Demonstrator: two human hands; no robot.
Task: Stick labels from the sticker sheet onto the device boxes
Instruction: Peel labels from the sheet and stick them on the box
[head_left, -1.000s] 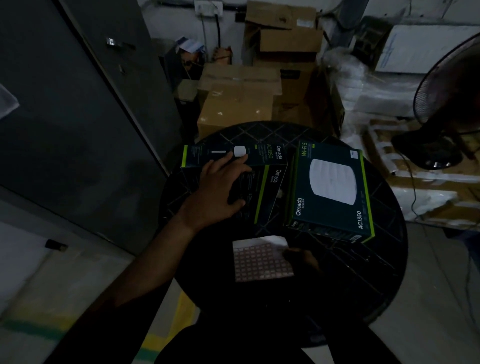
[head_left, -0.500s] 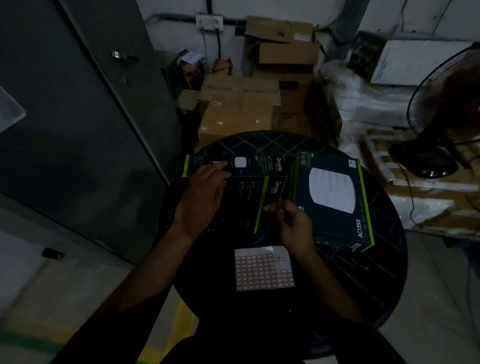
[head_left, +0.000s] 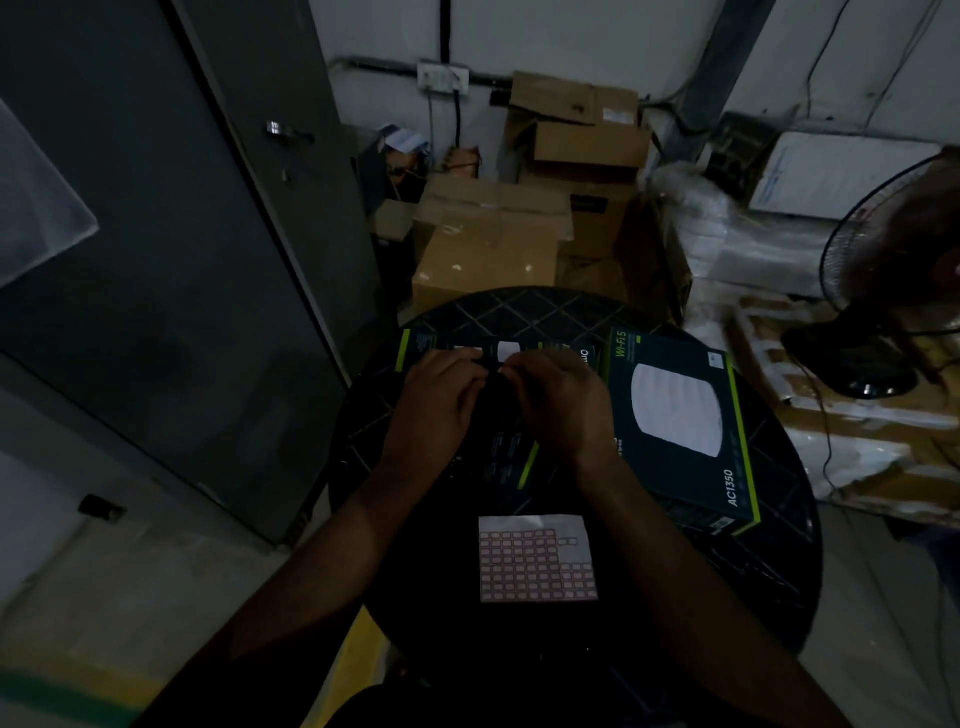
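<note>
Two dark green device boxes lie on the round black table (head_left: 769, 561). Both of my hands are on the left box (head_left: 511, 452). My left hand (head_left: 436, 405) rests on it with its fingertips at the far edge. Beside it, my right hand (head_left: 566, 405) has its fingertips curled to that same spot, near the box's white picture, pinching a small label that I can barely see. The right box (head_left: 680, 415) lies flat and untouched, showing a white round device. A sticker sheet (head_left: 537, 564) with several red-edged labels lies near the front edge, between my forearms.
A grey metal cabinet (head_left: 182, 260) stands close on the left. Cardboard cartons (head_left: 488, 244) are stacked just behind the table. A standing fan (head_left: 883, 291) and wrapped packages are on the right. The room is dim.
My right hand left the sticker sheet and moved up over the left box to meet my left hand at its far edge. My left hand shifted slightly.
</note>
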